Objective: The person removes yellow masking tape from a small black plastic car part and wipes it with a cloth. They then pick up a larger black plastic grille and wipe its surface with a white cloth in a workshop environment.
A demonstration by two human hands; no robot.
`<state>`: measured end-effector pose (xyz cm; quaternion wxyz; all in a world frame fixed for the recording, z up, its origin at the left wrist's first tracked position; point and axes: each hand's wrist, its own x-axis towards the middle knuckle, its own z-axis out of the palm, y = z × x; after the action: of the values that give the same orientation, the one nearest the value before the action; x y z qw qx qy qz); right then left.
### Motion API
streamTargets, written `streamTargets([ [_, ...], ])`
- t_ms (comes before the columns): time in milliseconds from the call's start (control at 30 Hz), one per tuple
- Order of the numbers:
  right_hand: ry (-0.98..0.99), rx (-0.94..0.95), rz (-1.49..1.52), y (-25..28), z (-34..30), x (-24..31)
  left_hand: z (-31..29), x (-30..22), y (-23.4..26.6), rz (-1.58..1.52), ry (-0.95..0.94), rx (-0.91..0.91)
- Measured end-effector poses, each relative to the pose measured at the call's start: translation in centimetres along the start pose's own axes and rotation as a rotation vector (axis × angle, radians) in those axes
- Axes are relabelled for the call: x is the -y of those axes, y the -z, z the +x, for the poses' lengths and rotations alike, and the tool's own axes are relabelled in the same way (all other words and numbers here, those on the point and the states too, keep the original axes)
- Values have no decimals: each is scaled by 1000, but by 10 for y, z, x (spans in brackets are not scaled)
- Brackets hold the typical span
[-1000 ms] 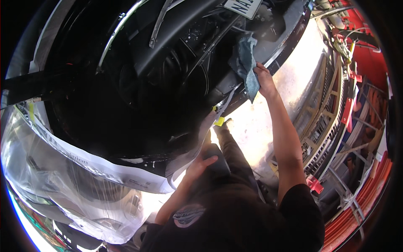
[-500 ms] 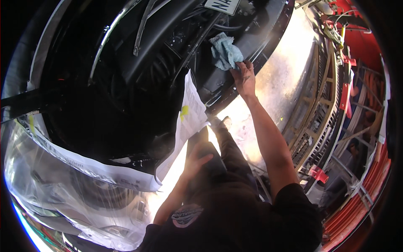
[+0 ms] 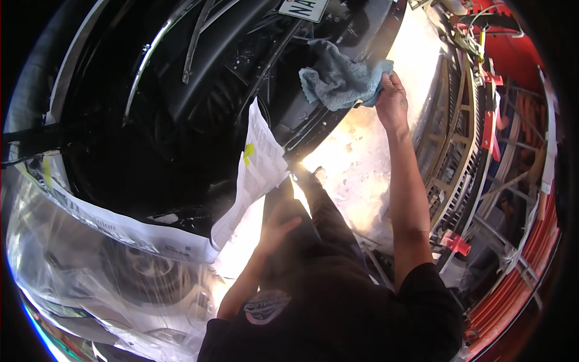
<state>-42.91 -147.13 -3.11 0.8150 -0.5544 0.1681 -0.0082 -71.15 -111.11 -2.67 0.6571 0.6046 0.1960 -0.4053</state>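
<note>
A crumpled blue-grey cloth (image 3: 344, 75) hangs from my right hand (image 3: 393, 102), its fingers pinched on the cloth's right corner. The cloth spreads over the edge of a black vehicle panel (image 3: 298, 123) and covers part of it. My left hand (image 3: 280, 229) rests against my dark trouser leg, thumb stretched out and nothing visible in it; shadow hides some of its fingers. Just beyond that hand, a sheet of newspaper (image 3: 256, 163) with yellow tape stands up along the dark opening of the vehicle.
More newspaper (image 3: 132, 229) and clear plastic sheeting (image 3: 108, 289) cover the vehicle side at left. A number plate (image 3: 303, 8) sits at the top. On the right, past the sunlit floor (image 3: 362, 163), are grille-like parts (image 3: 455, 139), a red clamp-like piece (image 3: 455, 242) and racks.
My right hand has moved to the right, drawing the cloth along. The bunched cloth is now spread wider. My left hand stays at my leg, and the view has shifted slightly.
</note>
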Motion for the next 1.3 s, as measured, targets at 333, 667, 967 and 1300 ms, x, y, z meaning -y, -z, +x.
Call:
streamTargets([
  [333, 68, 107, 312, -34, -39, 82, 2, -4, -2, -33, -62, 1],
  [667, 68, 122, 109, -97, -45, 80, 7, -14, 2, 64, -168, 15],
  [967, 14, 78, -496, 9, -50, -101, 10, -17, 5, -81, -128, 20],
  [1300, -131, 105, -890, -47, -82, -78, 12, 1, 23, -79, -102, 77],
])
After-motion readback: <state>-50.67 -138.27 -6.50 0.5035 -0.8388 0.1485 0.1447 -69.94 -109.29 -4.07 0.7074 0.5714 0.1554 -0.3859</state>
